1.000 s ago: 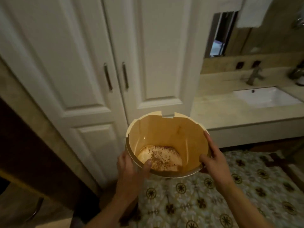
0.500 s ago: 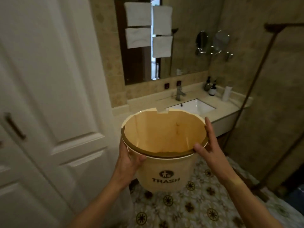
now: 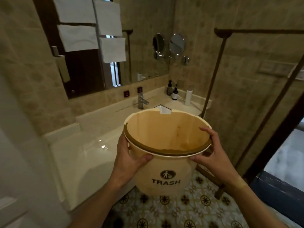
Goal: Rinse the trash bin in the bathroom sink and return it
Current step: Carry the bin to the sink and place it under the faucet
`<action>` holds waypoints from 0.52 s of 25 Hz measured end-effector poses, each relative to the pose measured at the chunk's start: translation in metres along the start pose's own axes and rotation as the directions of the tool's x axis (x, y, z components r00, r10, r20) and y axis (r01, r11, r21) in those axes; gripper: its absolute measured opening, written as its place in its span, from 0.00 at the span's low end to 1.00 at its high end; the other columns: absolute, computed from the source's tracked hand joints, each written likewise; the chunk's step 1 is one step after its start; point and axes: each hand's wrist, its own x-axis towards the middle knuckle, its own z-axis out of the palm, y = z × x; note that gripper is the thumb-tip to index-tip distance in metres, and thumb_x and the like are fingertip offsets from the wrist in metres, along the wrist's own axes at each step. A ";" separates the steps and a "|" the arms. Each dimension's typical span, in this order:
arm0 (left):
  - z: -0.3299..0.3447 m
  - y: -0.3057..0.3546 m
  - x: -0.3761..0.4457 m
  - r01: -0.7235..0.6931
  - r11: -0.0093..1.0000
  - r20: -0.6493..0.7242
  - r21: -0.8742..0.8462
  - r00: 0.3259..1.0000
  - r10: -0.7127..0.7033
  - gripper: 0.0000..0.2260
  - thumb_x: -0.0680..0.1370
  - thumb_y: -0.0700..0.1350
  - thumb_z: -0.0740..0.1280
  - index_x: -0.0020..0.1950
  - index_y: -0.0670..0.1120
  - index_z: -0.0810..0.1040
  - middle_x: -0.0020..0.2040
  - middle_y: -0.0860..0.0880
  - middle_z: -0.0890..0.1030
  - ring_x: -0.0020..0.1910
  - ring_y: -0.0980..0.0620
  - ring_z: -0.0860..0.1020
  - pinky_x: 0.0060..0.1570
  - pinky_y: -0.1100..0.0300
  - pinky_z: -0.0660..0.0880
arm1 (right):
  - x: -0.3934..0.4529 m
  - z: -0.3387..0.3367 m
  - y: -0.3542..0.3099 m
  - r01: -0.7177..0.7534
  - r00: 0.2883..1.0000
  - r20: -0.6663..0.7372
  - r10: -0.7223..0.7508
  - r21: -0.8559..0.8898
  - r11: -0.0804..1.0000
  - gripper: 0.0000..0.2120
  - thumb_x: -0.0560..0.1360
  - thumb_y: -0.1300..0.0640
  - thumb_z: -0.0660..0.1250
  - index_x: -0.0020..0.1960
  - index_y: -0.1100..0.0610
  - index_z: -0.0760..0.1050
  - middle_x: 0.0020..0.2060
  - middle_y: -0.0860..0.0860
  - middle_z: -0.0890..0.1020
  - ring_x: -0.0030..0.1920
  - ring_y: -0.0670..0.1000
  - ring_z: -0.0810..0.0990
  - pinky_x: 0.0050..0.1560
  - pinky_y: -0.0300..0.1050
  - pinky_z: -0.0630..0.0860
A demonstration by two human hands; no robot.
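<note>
I hold a cream trash bin (image 3: 166, 176) marked "TRASH" upright in front of me, its open mouth tipped toward me. My left hand (image 3: 130, 160) grips its left rim with the thumb on the front. My right hand (image 3: 212, 155) holds the right rim, fingers curled over the edge. The bin hides most of the white sink basin (image 3: 163, 110); only a corner shows through a notch in the rim. The chrome faucet (image 3: 142, 100) stands behind the basin on the counter (image 3: 102, 127).
Dark bottles (image 3: 174, 93) and a white tube (image 3: 188, 97) stand at the counter's right end. A wall mirror (image 3: 105, 51) hangs above, a round shaving mirror (image 3: 177, 44) further right. A glass shower partition (image 3: 246, 96) with a brown frame stands right. Patterned tile floor (image 3: 181, 211) lies below.
The view has swung right from the white cupboard doors to the sink counter. The bin, held in both hands, has come closer to the sink and now covers the basin.
</note>
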 end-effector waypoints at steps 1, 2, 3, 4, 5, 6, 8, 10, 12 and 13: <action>0.009 -0.007 0.021 -0.004 1.000 0.012 -0.007 1.000 0.004 0.49 0.57 0.75 0.73 0.74 0.72 0.53 0.75 0.59 0.64 0.73 0.53 0.66 0.69 0.46 0.69 | 0.018 -0.005 0.005 -0.006 1.000 -0.012 0.006 -0.003 1.000 0.50 0.51 0.35 0.80 0.69 0.34 0.60 0.62 0.24 0.64 0.68 0.49 0.68 0.66 0.57 0.72; 0.017 -0.013 0.042 -0.009 1.000 0.022 -0.016 1.000 0.009 0.49 0.57 0.75 0.74 0.73 0.73 0.53 0.75 0.60 0.64 0.73 0.53 0.66 0.69 0.45 0.69 | 0.034 -0.010 0.011 -0.008 1.000 -0.030 0.007 -0.006 1.000 0.50 0.53 0.36 0.80 0.69 0.34 0.60 0.60 0.21 0.65 0.67 0.48 0.69 0.65 0.55 0.72; 0.025 -0.019 0.061 -0.012 1.000 0.033 -0.025 0.999 0.013 0.49 0.57 0.75 0.74 0.72 0.74 0.53 0.75 0.61 0.64 0.73 0.53 0.66 0.69 0.44 0.69 | 0.050 -0.015 0.016 -0.008 0.999 -0.046 0.008 -0.007 1.000 0.50 0.54 0.37 0.81 0.70 0.34 0.60 0.58 0.20 0.65 0.67 0.47 0.69 0.64 0.53 0.73; 0.035 -0.025 0.081 -0.006 0.999 0.044 -0.034 0.999 0.007 0.48 0.57 0.75 0.74 0.72 0.75 0.53 0.74 0.65 0.63 0.73 0.53 0.66 0.69 0.43 0.69 | 0.066 -0.021 0.023 -0.018 0.998 -0.061 0.017 -0.004 1.000 0.49 0.54 0.39 0.81 0.70 0.34 0.60 0.58 0.20 0.65 0.66 0.44 0.70 0.63 0.50 0.74; 0.045 -0.030 0.097 0.004 0.999 0.054 -0.041 0.999 -0.002 0.48 0.57 0.75 0.74 0.71 0.77 0.53 0.72 0.69 0.63 0.72 0.54 0.66 0.69 0.43 0.69 | 0.079 -0.026 0.029 -0.029 0.997 -0.077 0.029 0.000 1.000 0.49 0.55 0.39 0.80 0.70 0.34 0.60 0.58 0.19 0.65 0.65 0.41 0.70 0.61 0.45 0.75; 0.054 -0.034 0.113 0.009 0.999 0.061 -0.045 0.998 -0.006 0.47 0.56 0.76 0.74 0.70 0.78 0.53 0.70 0.74 0.62 0.72 0.54 0.67 0.69 0.44 0.70 | 0.092 -0.032 0.036 -0.037 0.995 -0.094 0.037 0.004 0.999 0.48 0.54 0.37 0.80 0.69 0.34 0.60 0.57 0.19 0.66 0.64 0.39 0.70 0.59 0.41 0.75; 0.074 -0.043 0.143 0.001 0.999 0.074 -0.055 0.997 0.003 0.46 0.56 0.76 0.73 0.69 0.79 0.53 0.70 0.73 0.62 0.72 0.55 0.66 0.69 0.47 0.70 | 0.120 -0.044 0.053 -0.044 0.992 -0.121 0.044 0.001 0.999 0.49 0.53 0.35 0.80 0.69 0.33 0.60 0.57 0.19 0.66 0.63 0.37 0.71 0.57 0.39 0.74; 0.099 -0.053 0.173 0.001 0.998 0.072 -0.057 0.997 0.003 0.45 0.57 0.76 0.73 0.69 0.77 0.55 0.71 0.67 0.64 0.72 0.56 0.67 0.68 0.48 0.70 | 0.151 -0.058 0.074 -0.063 0.990 -0.126 0.065 0.019 0.998 0.49 0.53 0.36 0.80 0.69 0.33 0.60 0.56 0.20 0.67 0.63 0.39 0.71 0.58 0.41 0.74; 0.123 -0.064 0.202 0.024 0.998 0.062 -0.052 0.998 -0.021 0.46 0.56 0.76 0.74 0.69 0.76 0.56 0.72 0.63 0.66 0.71 0.56 0.67 0.68 0.46 0.71 | 0.184 -0.073 0.096 -0.051 0.991 -0.119 0.054 0.028 0.998 0.47 0.55 0.39 0.80 0.69 0.32 0.61 0.56 0.21 0.67 0.63 0.41 0.72 0.57 0.41 0.76; 0.136 -0.071 0.217 0.039 0.998 0.050 -0.039 0.998 -0.037 0.46 0.55 0.76 0.74 0.69 0.76 0.56 0.73 0.61 0.67 0.71 0.55 0.68 0.67 0.46 0.72 | 0.202 -0.082 0.107 -0.051 0.993 -0.108 0.054 0.029 0.998 0.46 0.56 0.40 0.81 0.68 0.31 0.61 0.58 0.23 0.67 0.63 0.42 0.72 0.57 0.41 0.77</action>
